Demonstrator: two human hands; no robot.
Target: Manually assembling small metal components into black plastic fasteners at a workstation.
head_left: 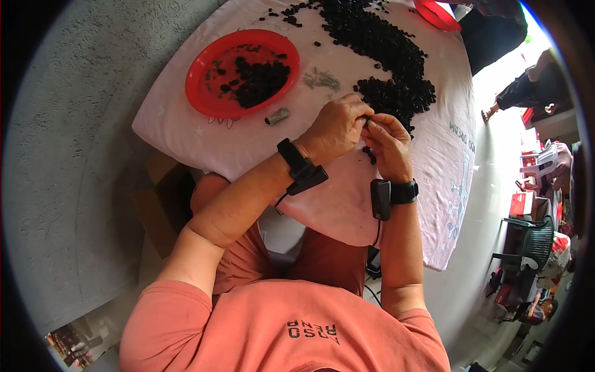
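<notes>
My left hand [336, 128] and my right hand [392, 147] meet over the cloth-covered table, fingertips pinched together. Between them is a small black piece [367, 121], mostly hidden by the fingers. Just beyond my hands spreads a long heap of small black pieces [396, 93]. A few loose black pieces [370, 155] lie by my right wrist. To the left sits a round red basin [196, 80] with black pieces inside. Beside it are a small scatter of thin metallic pins [321, 79] and a short grey cylinder [277, 116] lying on its side.
The pink printed tablecloth [167, 118] hangs over the table's near edge above my knees. Another red basin [437, 13] stands at the far right, near a person in dark clothes [496, 37]. A grey wall [80, 155] rises on the left; chairs [536, 242] stand off to the right.
</notes>
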